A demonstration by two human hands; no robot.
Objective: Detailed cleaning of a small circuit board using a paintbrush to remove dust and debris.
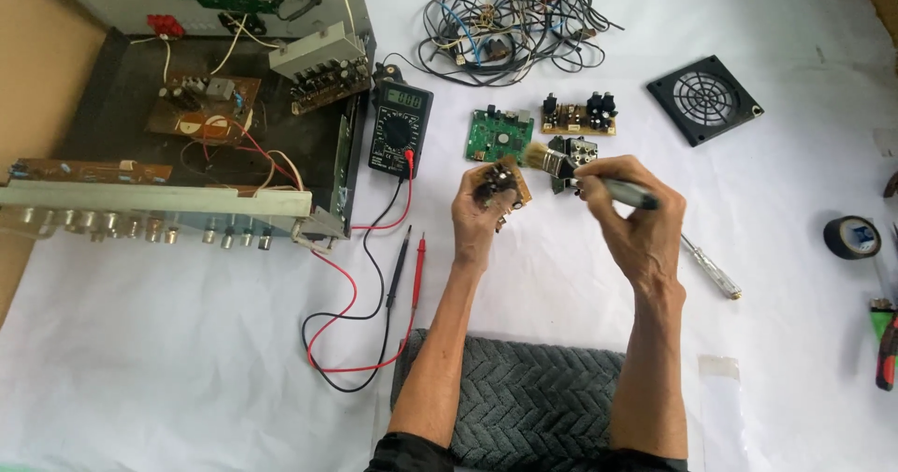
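My left hand [479, 212] holds a small brown circuit board [505, 181] upright above the white sheet. My right hand [634, 212] grips a paintbrush [571, 171] by its dark handle, and the pale bristles touch the top right edge of that board. A green circuit board [497, 133] and a tan board with black jacks [578, 116] lie just beyond my hands. Another small dark part [572, 150] sits behind the brush.
An opened amplifier chassis [187, 126] with boards and wires fills the left. A multimeter [399, 130] with red and black probe leads [410, 261] lies beside it. A wire tangle [510, 23], black fan grille [703, 99], screwdriver [711, 268], tape roll [852, 237] and grey cushion [519, 388] surround me.
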